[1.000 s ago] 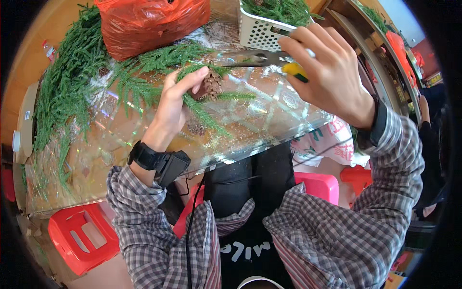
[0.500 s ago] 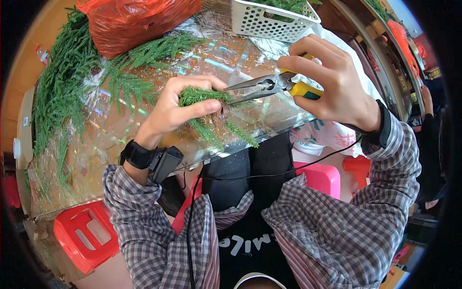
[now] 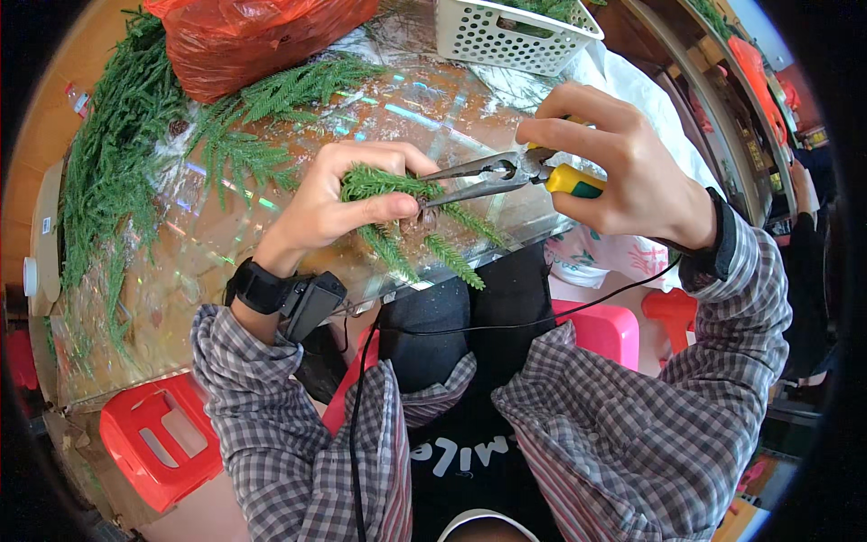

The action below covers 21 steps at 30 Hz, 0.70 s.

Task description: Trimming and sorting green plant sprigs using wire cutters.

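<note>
Between the thumb and fingers of my left hand (image 3: 348, 199) is a bunch of green artificial pine sprigs (image 3: 388, 248), its tips hanging down over the table's front edge. My right hand (image 3: 623, 167) grips long-nose pliers (image 3: 497, 176) by their yellow and green handles. The plier jaws are spread a little and reach the brownish base of the bunch, close by my left thumb. What lies right between the jaw tips is too small to make out.
A plastic-covered table (image 3: 244, 262) bears long pine garlands (image 3: 117, 163) at the left. A red plastic bag (image 3: 262, 50) and a white perforated basket (image 3: 506, 41) stand at the back. A black cable (image 3: 506, 336) crosses my lap. A red stool (image 3: 163, 443) is at lower left.
The pliers have moved slightly left and down, their tips further into the base of the bunch. More sprigs now fan out to the right. My left hand has hardly moved.
</note>
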### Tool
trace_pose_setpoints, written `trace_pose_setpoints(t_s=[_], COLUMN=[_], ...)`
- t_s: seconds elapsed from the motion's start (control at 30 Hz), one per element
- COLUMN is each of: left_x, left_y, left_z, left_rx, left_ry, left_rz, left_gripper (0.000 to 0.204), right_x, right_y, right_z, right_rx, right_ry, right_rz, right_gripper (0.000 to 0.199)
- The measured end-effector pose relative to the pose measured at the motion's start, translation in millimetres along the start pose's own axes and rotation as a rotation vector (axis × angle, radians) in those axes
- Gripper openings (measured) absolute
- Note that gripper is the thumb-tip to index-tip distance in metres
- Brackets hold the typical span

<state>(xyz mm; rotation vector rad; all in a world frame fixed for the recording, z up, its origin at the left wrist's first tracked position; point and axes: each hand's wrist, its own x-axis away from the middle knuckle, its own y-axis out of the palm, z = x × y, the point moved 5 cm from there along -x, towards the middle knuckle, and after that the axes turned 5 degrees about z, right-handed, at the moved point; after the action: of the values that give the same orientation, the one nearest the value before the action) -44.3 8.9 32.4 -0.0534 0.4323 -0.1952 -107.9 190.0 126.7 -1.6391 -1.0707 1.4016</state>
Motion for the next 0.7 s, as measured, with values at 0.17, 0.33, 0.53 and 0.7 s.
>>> trace_pose_setpoints(t_s=[0.17,0.33,0.53,0.7], left_x=[-1.6,-0.4,3.1,4.1], left_y=[2.2,3.2,3.4,3.1], left_z=[2.4,1.4,-3.3,-4.6], left_rx=[-0.002,0.023,0.127,0.190], left_ry=[0.011,-0.005,-0.020,0.014], left_rz=[-0.043,-0.032,0.014,0.046], left_gripper=[0.021,0.021,0.019,0.018], right_x=[1.4,2.7,3.6,5.6], right_y=[0.2,2.0,2.6,5.6], right_z=[-0.8,-0.5,-1.5,0.9], right_rx=[0.007,0.000,0.009,-0.025], right_ry=[-0.022,-0.025,-0.040,0.010], right_rz=[0.003,-0.002,0.018,-0.005], right_gripper=[0.043,0.042,0.041,0.040])
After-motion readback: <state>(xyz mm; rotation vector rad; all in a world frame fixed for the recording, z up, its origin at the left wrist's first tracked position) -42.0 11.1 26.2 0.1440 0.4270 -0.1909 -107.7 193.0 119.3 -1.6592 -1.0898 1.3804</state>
